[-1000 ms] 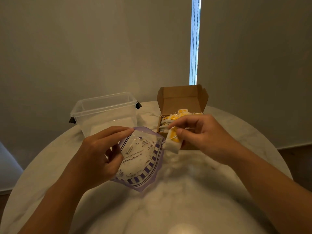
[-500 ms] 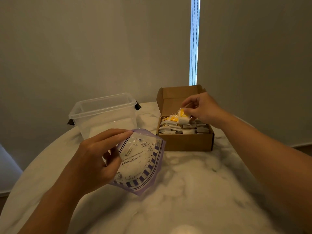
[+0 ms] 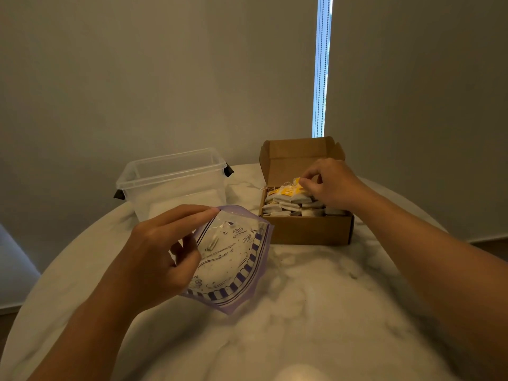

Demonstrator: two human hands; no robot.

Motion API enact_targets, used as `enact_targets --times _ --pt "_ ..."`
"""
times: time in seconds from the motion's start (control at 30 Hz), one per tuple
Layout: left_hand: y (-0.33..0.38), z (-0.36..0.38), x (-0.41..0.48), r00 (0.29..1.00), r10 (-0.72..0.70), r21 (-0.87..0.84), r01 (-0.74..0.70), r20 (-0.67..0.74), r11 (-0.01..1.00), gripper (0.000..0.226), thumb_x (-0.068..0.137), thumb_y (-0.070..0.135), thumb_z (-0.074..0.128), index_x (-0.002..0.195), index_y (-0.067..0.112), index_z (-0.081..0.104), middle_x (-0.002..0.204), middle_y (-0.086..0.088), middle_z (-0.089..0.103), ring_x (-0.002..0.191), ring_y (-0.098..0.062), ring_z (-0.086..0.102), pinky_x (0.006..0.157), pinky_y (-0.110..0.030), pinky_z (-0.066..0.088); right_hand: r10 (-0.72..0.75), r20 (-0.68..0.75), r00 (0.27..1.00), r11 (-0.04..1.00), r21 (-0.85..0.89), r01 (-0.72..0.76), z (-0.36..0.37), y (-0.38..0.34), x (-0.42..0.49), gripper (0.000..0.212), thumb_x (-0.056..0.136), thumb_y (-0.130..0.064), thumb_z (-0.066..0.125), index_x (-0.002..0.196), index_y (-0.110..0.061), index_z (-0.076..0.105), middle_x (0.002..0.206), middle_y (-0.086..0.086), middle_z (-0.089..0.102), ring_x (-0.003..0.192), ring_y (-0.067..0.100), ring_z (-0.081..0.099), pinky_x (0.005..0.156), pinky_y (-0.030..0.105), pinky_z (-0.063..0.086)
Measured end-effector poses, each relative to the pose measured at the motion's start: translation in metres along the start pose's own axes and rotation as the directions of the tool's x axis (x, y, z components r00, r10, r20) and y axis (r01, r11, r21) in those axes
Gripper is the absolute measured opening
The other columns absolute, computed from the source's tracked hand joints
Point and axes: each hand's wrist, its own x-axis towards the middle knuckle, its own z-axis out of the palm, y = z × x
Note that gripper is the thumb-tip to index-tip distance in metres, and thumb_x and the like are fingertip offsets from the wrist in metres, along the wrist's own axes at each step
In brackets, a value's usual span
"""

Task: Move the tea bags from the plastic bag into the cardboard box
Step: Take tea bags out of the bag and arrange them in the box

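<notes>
My left hand (image 3: pixel 156 254) grips the rim of a clear plastic bag (image 3: pixel 233 259) with purple edges and printed stripes, held tilted above the marble table (image 3: pixel 316 312). Whether tea bags are still inside the plastic bag I cannot tell. The open cardboard box (image 3: pixel 308 229) stands behind the bag to the right, its lid flap upright. Several white tea bags (image 3: pixel 288 206) with yellow tags fill the box. My right hand (image 3: pixel 330 185) is over the box's back half, fingertips pinching a yellow-tagged tea bag (image 3: pixel 295 188) on top of the pile.
A clear plastic tub (image 3: pixel 173 185) with black clips stands at the back left, close beside the cardboard box. A wall rises right behind the round table, with a bright window slit (image 3: pixel 321 67). The table's curved edge runs on both sides.
My right hand carried a tea bag from the plastic bag's mouth up into the cardboard box and has set it down on the pile. My left hand kept holding the plastic bag.
</notes>
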Motion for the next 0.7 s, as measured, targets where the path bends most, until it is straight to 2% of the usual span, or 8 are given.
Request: enact_targets --times 0.1,0.3,0.43,0.57,0.7 --pt "0.001 0.001 0.000 1.000 0.000 0.004 0.000 -0.002 1.000 0.049 0.084 0.032 0.052 0.124 0.007 0.062 0.122 0.004 0.061 0.087 0.003 0.055 0.058 0.001 0.044 -0.039 0.030 0.999 0.999 0.015 0.039 -0.008 -0.004 -0.009 0.018 0.092 -0.030 0.064 0.101 -0.019 0.075 0.084 -0.015 0.060 0.072 -0.002 0.050 0.058 0.014 0.032" --pt "0.001 0.001 0.000 1.000 -0.002 0.009 0.002 -0.006 1.000 0.048 0.084 0.030 0.051 0.124 0.008 0.062 0.122 0.002 0.063 0.086 -0.002 0.058 0.057 0.000 0.044 -0.087 0.103 0.991 0.991 -0.088 0.096 -0.004 -0.007 -0.021 0.021 0.089 -0.032 0.069 0.106 -0.023 0.075 0.102 -0.007 0.068 0.076 0.002 0.051 0.058 0.017 0.035" --pt "0.000 0.001 0.000 1.000 -0.003 0.014 0.004 -0.010 1.000 0.048 0.084 0.032 0.051 0.124 0.008 0.062 0.121 0.001 0.064 0.088 -0.004 0.058 0.057 -0.001 0.045 -0.080 0.112 0.991 0.986 -0.139 0.095 0.000 -0.006 -0.020 0.021 0.089 -0.028 0.068 0.109 -0.024 0.074 0.107 -0.003 0.069 0.085 0.008 0.054 0.064 0.022 0.041" --pt "-0.001 0.000 0.000 1.000 -0.005 0.005 0.005 -0.012 1.000 0.048 0.083 0.030 0.052 0.125 0.009 0.061 0.122 0.003 0.062 0.086 0.000 0.058 0.057 -0.001 0.045 -0.077 0.113 0.991 0.978 -0.185 0.098 0.004 -0.005 -0.021 0.022 0.089 -0.026 0.069 0.110 -0.026 0.074 0.110 -0.002 0.069 0.086 0.010 0.055 0.066 0.025 0.045" --pt "-0.002 0.000 0.000 1.000 -0.007 0.006 0.007 -0.019 1.000 0.049 0.083 0.033 0.053 0.125 0.009 0.061 0.122 0.002 0.063 0.084 0.001 0.058 0.057 -0.002 0.046 -0.074 0.094 0.993 0.976 -0.197 0.091 0.007 -0.004 -0.024 0.022 0.090 -0.027 0.066 0.111 -0.026 0.073 0.110 -0.002 0.070 0.090 0.015 0.060 0.075 0.036 0.055"
